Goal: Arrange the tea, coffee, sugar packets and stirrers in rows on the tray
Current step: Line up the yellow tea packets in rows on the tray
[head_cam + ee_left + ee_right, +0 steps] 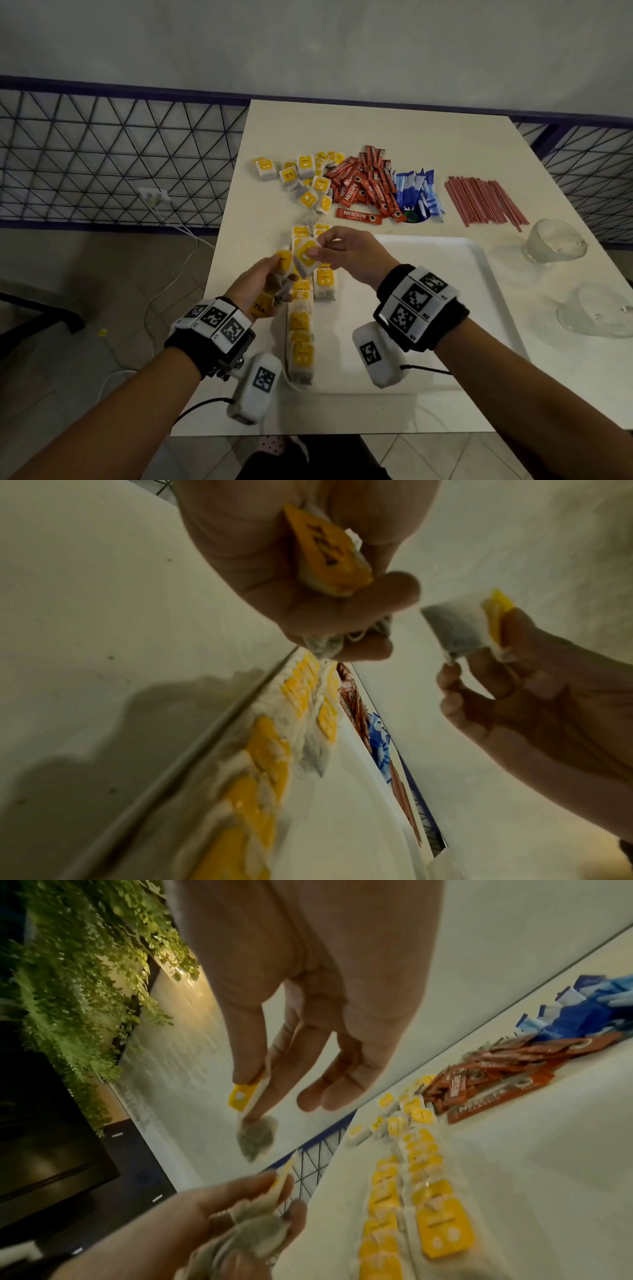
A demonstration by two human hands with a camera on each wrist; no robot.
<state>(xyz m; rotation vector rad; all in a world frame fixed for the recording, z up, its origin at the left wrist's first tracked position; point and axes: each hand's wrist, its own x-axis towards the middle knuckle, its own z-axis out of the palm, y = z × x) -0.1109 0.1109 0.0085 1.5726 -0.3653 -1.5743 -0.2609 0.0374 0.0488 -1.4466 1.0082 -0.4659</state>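
Observation:
A white tray (462,274) lies on the white table, with two rows of yellow-tagged tea bags (301,329) along its left side. My left hand (263,284) hovers over the tray's left edge and grips a small bunch of tea bags (329,553). My right hand (342,251) pinches one tea bag (306,257) by its yellow tag, just above the rows. Behind the tray lie loose tea bags (301,178), red coffee sticks (366,188), blue sugar packets (418,195) and red stirrers (483,202).
Two clear glass cups (551,245) stand on the table right of the tray. A blue wire fence (113,157) runs behind and left of the table. Cables and a socket (154,197) lie on the floor at the left.

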